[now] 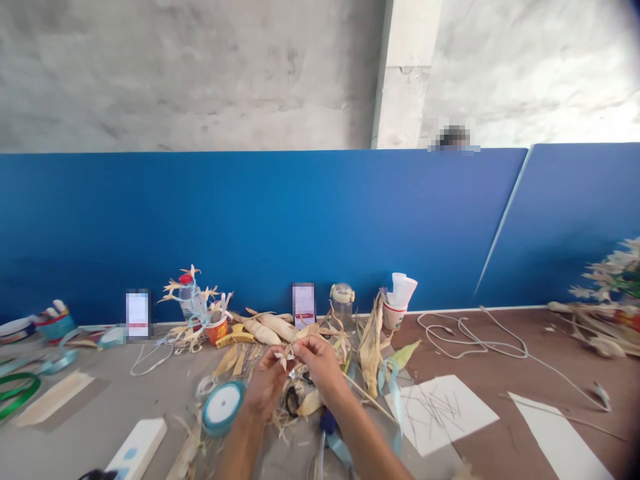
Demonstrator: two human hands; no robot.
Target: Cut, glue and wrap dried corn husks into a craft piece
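My left hand (267, 385) and my right hand (320, 365) meet over the table, both pinched on a small star-shaped piece of dried corn husk (285, 358) held between their fingertips. Loose husk strips and scraps (300, 407) lie under my hands. A roll of light blue ribbon (223, 407) lies flat just left of my left wrist. A thin stick (367, 398) runs out to the right from under my right hand.
Dried corn cobs (267, 330), an orange cup (217, 329), a plastic bottle with husk flowers (189, 299), a jar (343, 301) and stacked paper cups (399, 300) line the blue partition (310, 220). White paper with thin wires (440, 412), a white cable (470, 337), green ribbon (17, 393).
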